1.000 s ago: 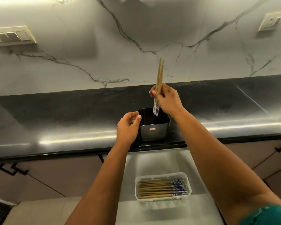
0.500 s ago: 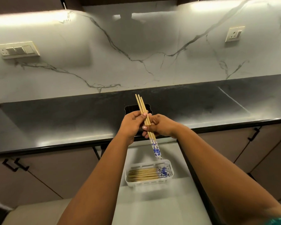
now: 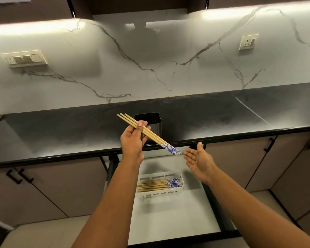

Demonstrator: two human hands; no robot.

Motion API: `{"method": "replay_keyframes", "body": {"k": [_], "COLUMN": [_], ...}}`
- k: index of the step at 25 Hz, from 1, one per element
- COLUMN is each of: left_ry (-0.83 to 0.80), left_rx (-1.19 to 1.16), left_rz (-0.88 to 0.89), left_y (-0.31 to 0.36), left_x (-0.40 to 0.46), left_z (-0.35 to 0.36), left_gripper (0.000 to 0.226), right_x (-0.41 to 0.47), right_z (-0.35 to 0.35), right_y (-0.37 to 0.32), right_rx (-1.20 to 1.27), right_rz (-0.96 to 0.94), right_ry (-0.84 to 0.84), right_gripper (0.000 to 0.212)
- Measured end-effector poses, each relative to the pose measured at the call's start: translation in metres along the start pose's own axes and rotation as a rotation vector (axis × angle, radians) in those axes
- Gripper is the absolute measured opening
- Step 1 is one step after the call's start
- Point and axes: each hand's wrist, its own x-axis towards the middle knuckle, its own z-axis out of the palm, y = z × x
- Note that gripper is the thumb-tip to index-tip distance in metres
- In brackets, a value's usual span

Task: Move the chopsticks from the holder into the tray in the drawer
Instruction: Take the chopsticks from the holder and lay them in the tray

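Observation:
My left hand point(image 3: 133, 140) grips a few wooden chopsticks point(image 3: 153, 136) with blue-and-white patterned ends, slanting down to the right over the counter's front edge. My right hand point(image 3: 198, 159) is open, palm up, just right of their patterned tips, holding nothing. The dark metal holder point(image 3: 150, 120) stands on the black counter behind my left hand; its inside looks dark. Below, the white tray point(image 3: 159, 192) sits in the open drawer point(image 3: 177, 215) with several chopsticks lying side by side, patterned ends to the right.
The black countertop point(image 3: 222, 119) runs left to right under a white marble wall with a switch panel point(image 3: 25, 59) and a socket point(image 3: 247, 42). Closed cabinet doors with black handles point(image 3: 19, 176) flank the drawer on both sides.
The chopsticks came out of the holder in my right hand, passed to my left hand, and my right hand let go and opened. The view pulled back and tilted up.

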Motion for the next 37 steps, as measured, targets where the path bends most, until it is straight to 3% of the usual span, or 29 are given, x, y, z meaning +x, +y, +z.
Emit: {"method": "replay_keyframes", "body": {"k": [6,10,13,16,18,20,22,24,28,37], "left_ry": [-0.035,0.028,0.051,0.089,0.177,0.221,0.241,0.270,0.309,0.423], "left_rx": [0.068,0.071,0.132,0.134,0.119,0.117,0.221,0.292,0.236,0.217], "left_rz": [0.032,0.083,0.060,0.050,0.018,-0.032,-0.077,-0.117,-0.214,-0.505], "left_y": [-0.031,-0.040,-0.050,-0.057,-0.062,-0.074,-0.088,-0.100,-0.106,-0.126], "left_x": [-0.030,-0.038,-0.042,-0.041,-0.039,-0.039,-0.039,-0.035,-0.014,0.032], "left_z": [0.007,0.011,0.016,0.012,0.009,0.010,0.014,0.014,-0.004,-0.115], "left_gripper": [0.026,0.026,0.026,0.023,0.023,0.024,0.021,0.019,0.018,0.013], "right_x": [-0.012,-0.012,-0.017,-0.015,-0.013,-0.007,0.000,0.013,0.045,0.093], "right_z": [0.029,0.028,0.033,0.042,0.041,0.037,0.037,0.039,0.030,-0.026], "right_y": [-0.001,-0.002,0.001,0.005,0.011,0.031,0.050,0.057,0.063,0.123], "right_rx": [0.185,0.142,0.123,-0.278,-0.843,-1.380,-1.739,-1.783,-1.760,-1.921], "right_rz": [0.087,0.064,0.056,-0.124,-0.399,-0.674,-0.839,-0.911,-0.948,-0.643], "right_ry": [-0.169,-0.108,-0.196,-0.108,-0.010,-0.066,-0.075,-0.007,-0.052,-0.322], "right_gripper": [0.079,0.078,0.077,0.060,0.063,0.075,0.077,0.077,0.082,0.069]}}
